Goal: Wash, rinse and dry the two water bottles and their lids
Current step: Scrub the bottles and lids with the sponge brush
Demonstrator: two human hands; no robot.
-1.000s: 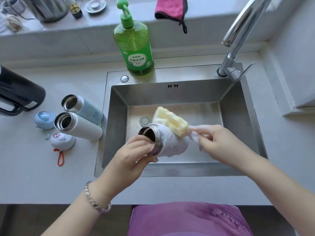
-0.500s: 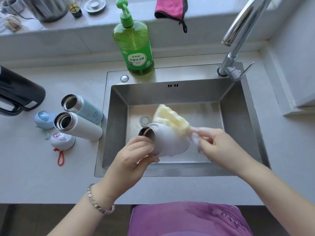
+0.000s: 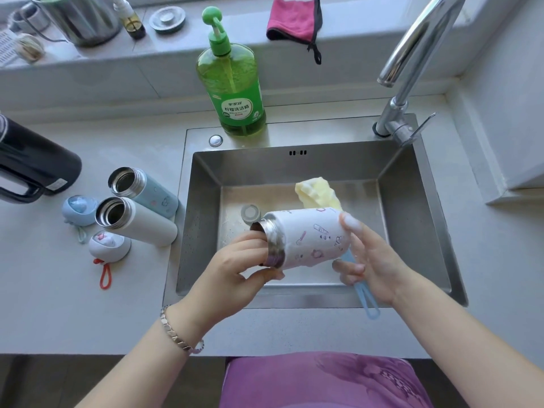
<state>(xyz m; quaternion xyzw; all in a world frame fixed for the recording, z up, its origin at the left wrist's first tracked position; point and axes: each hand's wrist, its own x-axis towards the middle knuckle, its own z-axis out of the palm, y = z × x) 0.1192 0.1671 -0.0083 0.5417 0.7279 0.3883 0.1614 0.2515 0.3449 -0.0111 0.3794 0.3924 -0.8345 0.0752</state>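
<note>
Closest in was a bit of shiny purple cloth (image 3: 318, 381). A bracelet (image 3: 176, 334) of small metal links sat on the left wrist.

The left hand (image 3: 235, 269) held the picture bottle (image 3: 309, 240) over the sink (image 3: 203, 219). Its fingers were curled round the ridged steel neck. The bottle lay on its side. It was round and white, with little pink and black drawings and some soap on it.

The right hand (image 3: 374, 266) was at the bottle's bottom end. One soapy finger lay on the bottle. Another finger was bent over the thin blue plastic handle of the sponge brush (image 3: 316, 192). The brush's soft, bumpy yellow head stuck up behind the bottle.

The sink was a square steel box, with a round plug (image 3: 250, 213) at the bottom.

On the gray surface (image 3: 88, 304) to the left lay a plain white bottle (image 3: 141, 225) and a pale blue bottle (image 3: 150, 192), touching, both open. Near them sat a round blue lid (image 3: 79, 209) and a white lid (image 3: 109, 245) with a red loop. A black jug (image 3: 32, 160) stood farther left.

Behind the sink stood a see-through green soap bottle (image 3: 232, 83) with a pump. Its label had white Chinese writing, 柠檬洗洁精. A shiny curved tap (image 3: 412, 54) rose on the right. A fuzzy pink cloth (image 3: 293, 19) lay on the ledge.
</note>
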